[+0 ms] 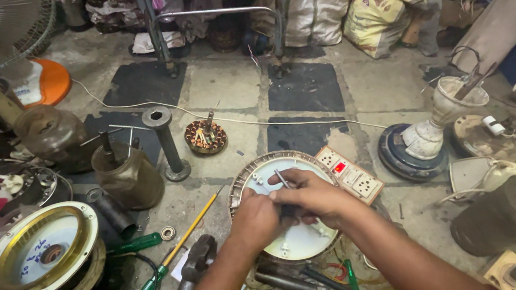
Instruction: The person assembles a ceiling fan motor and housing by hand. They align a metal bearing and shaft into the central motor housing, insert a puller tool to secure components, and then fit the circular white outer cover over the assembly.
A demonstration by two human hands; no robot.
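Wire (282, 179) pinched by both hands' fingers (294, 196) over round cover (300, 238).

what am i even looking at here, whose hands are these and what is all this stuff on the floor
This is one picture from a camera worn on a person's head, looking down at their own two bare hands. There is no machine at work, only the person.

The left hand and the right hand meet over a round white cover that lies on the concrete floor. Together they pinch a thin metal tool; what its tip touches is hidden by the fingers.

Around them lie repair parts: a white power strip just right of the cover, a copper-wound motor core further off, a yellow-shafted screwdriver with a green handle, a hammer, a gold-ringed round housing at the left, and a fan base at the right.
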